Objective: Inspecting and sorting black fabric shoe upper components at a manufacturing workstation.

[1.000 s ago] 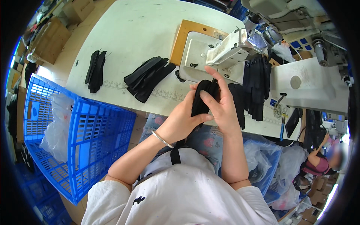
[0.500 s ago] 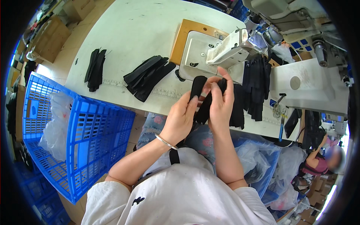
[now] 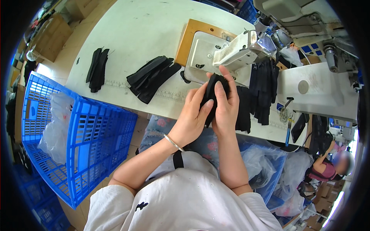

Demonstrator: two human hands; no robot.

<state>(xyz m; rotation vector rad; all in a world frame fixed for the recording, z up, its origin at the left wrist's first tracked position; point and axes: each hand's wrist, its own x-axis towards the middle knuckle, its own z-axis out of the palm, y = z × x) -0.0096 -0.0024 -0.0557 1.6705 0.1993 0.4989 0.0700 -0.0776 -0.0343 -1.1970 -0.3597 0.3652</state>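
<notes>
Between my two hands, over the near edge of the table, is a stack of black fabric strips [image 3: 210, 98]. My left hand [image 3: 191, 111] closes on its left side, thumb lying on the front. From the right, my right hand [image 3: 226, 106] presses the stack with its thumb on top and its fingers behind. The strips are held together, tilted upright; their lower ends are partly hidden by the hands. More black strips [image 3: 243, 109] hang at the table edge right beside my right hand. A fanned pile of black strips [image 3: 152, 79] lies on the table to the left.
A smaller black strip pile [image 3: 97, 70] lies farther left. The sewing machine [image 3: 235, 50] stands beyond my hands, with black strips [image 3: 264, 90] draped beside it. A blue crate [image 3: 96, 134] stands at left, a plastic-lined blue bin [image 3: 266, 165] at right. Another person [image 3: 327, 167] sits far right.
Half a second ago the black strips were apart, some in each hand. Now my hands have come together and the strips form one stack between them.
</notes>
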